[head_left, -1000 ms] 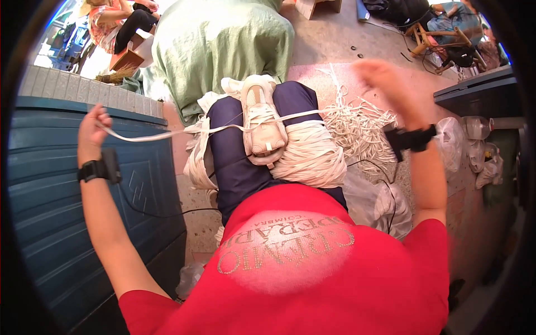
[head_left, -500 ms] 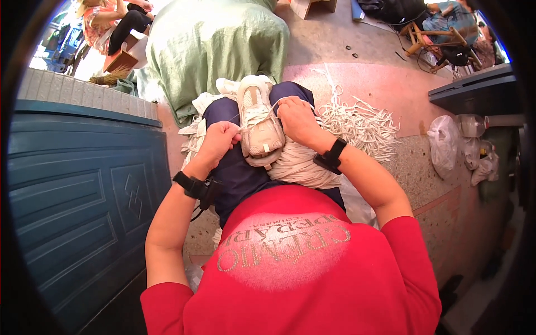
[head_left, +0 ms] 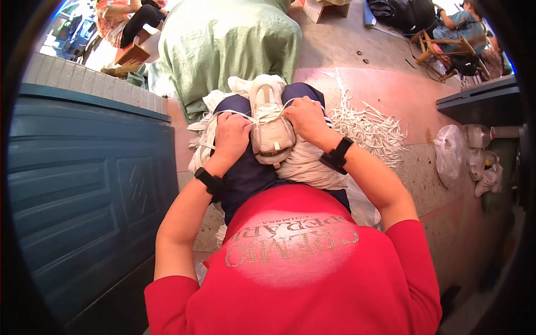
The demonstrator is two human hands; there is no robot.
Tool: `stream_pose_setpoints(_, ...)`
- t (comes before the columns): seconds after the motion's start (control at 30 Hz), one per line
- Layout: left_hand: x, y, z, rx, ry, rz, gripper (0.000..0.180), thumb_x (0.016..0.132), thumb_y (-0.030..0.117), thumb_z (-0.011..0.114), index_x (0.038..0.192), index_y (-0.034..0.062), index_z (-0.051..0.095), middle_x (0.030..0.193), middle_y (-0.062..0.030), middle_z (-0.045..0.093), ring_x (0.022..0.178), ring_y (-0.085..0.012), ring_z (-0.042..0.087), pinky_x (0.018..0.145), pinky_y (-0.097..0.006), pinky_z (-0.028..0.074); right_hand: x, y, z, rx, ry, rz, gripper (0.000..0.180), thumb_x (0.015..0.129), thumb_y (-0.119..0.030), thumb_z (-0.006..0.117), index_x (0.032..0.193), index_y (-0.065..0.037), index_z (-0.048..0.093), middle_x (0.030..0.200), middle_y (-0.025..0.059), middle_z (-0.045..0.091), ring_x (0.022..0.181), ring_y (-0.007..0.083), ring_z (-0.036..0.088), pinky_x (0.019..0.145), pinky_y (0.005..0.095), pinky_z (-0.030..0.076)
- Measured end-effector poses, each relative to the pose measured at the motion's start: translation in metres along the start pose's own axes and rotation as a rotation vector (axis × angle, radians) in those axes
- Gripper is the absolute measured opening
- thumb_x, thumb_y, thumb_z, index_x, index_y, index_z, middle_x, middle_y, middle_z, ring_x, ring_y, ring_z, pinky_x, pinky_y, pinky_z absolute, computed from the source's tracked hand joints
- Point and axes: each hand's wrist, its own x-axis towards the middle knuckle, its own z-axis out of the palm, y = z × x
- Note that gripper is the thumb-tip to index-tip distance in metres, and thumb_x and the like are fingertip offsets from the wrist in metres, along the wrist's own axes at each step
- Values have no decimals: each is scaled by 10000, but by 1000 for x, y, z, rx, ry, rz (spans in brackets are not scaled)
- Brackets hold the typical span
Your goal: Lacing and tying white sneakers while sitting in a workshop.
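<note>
A beige and white sneaker (head_left: pixel 273 138) rests on my lap between my thighs, its heel toward me. My left hand (head_left: pixel 231 135) is closed on a white shoelace (head_left: pixel 241 114) just left of the sneaker, and the lace runs from the fingers to the shoe's upper. On the other side, my right hand (head_left: pixel 306 118) pinches lace close to the sneaker's opening; its fingertips are partly hidden. Part of a second white shoe (head_left: pixel 239 84) shows beyond the first. A thick bundle of pale laces (head_left: pixel 312 166) lies on my lap under my right forearm.
Loose white laces (head_left: pixel 373 131) are heaped on the floor at right. A green cloth-covered mound (head_left: pixel 229 44) stands right ahead. A blue panelled door (head_left: pixel 95 184) closes off the left. Plastic bags (head_left: pixel 449 148) hang at right. Other people sit farther off, one by a wooden stool (head_left: pixel 438 50).
My left hand has turned over, its back now upward, and a loop of lace shows across its fingers. My right hand stays near the sneaker's opening. The whole view has shifted slightly.
</note>
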Motion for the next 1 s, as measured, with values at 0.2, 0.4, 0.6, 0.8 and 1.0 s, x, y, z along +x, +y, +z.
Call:
stream_pose_setpoints(0.2,8,2,-11,251,94,64,63,713,115,636,715,52,644,765,-76,611,828,-280,519,780,-373,402,3,-1,5,5,85,115,195,776,-282,575,754,-101,645,781,81,590,825,263,550,715,402,397)
stream_pose_setpoints(0.4,7,2,-20,281,64,-26,112,742,188,590,688,104,640,714,-52,602,806,-274,507,679,-418,409,3,1,6,-40,-6,108,232,795,-310,569,779,-90,643,832,85,607,871,256,552,736,414,412)
stream_pose_setpoints(0.6,2,10,-5,263,-11,25,71,715,151,620,691,94,656,660,-56,575,751,-274,505,657,-400,397,4,-1,4,-21,-3,101,257,793,-317,562,742,-82,654,810,82,611,866,251,557,727,417,415)
stream_pose_setpoints(0.8,13,13,-4,339,-92,222,85,737,144,584,703,86,636,724,-50,584,794,-261,489,673,-378,377,4,-3,2,-68,-107,117,290,800,-342,560,775,-73,663,821,81,618,862,248,559,737,418,410)
stream_pose_setpoints(1.0,-13,27,3,206,55,-63,157,758,227,599,766,73,631,783,-66,592,842,-236,500,679,-372,388,-8,-20,-10,-84,-159,79,353,803,-389,561,812,-49,657,881,118,602,907,274,533,754,432,398)
